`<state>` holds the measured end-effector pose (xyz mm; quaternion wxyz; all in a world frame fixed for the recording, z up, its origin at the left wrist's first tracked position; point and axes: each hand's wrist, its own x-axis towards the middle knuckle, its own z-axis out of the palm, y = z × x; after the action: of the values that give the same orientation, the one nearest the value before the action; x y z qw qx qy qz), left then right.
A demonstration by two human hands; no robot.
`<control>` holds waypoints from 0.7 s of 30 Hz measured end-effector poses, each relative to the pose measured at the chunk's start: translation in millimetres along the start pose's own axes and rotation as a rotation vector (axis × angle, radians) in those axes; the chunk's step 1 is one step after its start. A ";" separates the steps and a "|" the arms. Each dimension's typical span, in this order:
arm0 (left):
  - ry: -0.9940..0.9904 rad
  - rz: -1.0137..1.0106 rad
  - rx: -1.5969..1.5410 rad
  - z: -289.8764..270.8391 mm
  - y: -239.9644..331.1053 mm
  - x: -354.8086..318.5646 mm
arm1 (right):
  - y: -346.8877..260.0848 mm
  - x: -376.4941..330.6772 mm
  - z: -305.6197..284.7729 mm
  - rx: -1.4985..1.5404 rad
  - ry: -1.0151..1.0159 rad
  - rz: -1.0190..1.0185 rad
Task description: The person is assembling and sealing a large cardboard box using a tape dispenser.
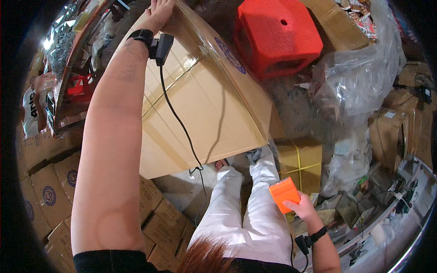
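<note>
A large brown cardboard box (200, 109) stands tilted in front of my legs, with clear tape and yellow strapping across its top. My left hand (157, 13) lies on its far edge, fingers stretched out and cut off in part by the frame's top. In my right hand (301, 205), held low beside my right leg, is an orange tape dispenser (285, 193). The fingers are closed around its lower end, and it is apart from the box. Each wrist wears a black strap with a small device; a cable from the left one hangs over the box.
Beyond the box to the right stands a red plastic stool (277, 38). Crumpled clear plastic sheeting (364, 82) hangs at the right. A smaller strapped carton (309, 159) sits near my right leg. Stacked cartons (50, 191) fill the lower left, and clutter lines the right.
</note>
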<state>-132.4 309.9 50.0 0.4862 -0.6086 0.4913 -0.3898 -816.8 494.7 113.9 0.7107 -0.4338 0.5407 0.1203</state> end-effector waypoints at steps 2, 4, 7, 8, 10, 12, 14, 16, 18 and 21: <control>0.034 0.024 0.173 -7.6 4.4 -1.6 | 4.3 1.5 -0.9 0.005 0.005 -0.012; 0.070 -0.124 -0.465 30.2 6.7 20.2 | 4.8 7.3 6.5 0.023 -0.028 -0.043; -0.070 -0.103 -0.347 54.4 12.0 24.6 | 5.8 15.2 11.2 0.003 0.001 -0.058; -0.054 -0.188 -0.798 65.3 10.3 27.0 | 6.2 21.1 15.3 -0.015 0.009 -0.059; -0.067 -0.180 -0.844 47.5 22.0 21.4 | 10.0 29.2 13.3 -0.048 0.059 -0.042; -0.104 -0.170 -0.875 38.0 15.2 19.4 | 15.9 42.2 20.2 0.042 0.100 -0.082; -0.134 -0.158 -0.923 23.5 12.1 2.4 | 14.8 54.2 23.7 0.088 0.130 -0.076; -0.168 -0.148 -0.943 12.5 -0.5 19.9 | 7.4 67.9 33.0 0.143 0.137 -0.082; -0.202 -0.135 -0.978 1.6 -12.2 -13.9 | -1.5 83.6 38.3 0.192 0.156 -0.034; -0.259 -0.122 -1.011 -15.0 -25.0 -7.5 | -39.3 103.5 46.3 0.315 0.129 0.038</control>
<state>-142.8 315.2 77.8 0.1651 -0.8378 0.5177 -0.0534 -720.9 475.0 44.5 0.7315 -0.3135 0.6052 0.0193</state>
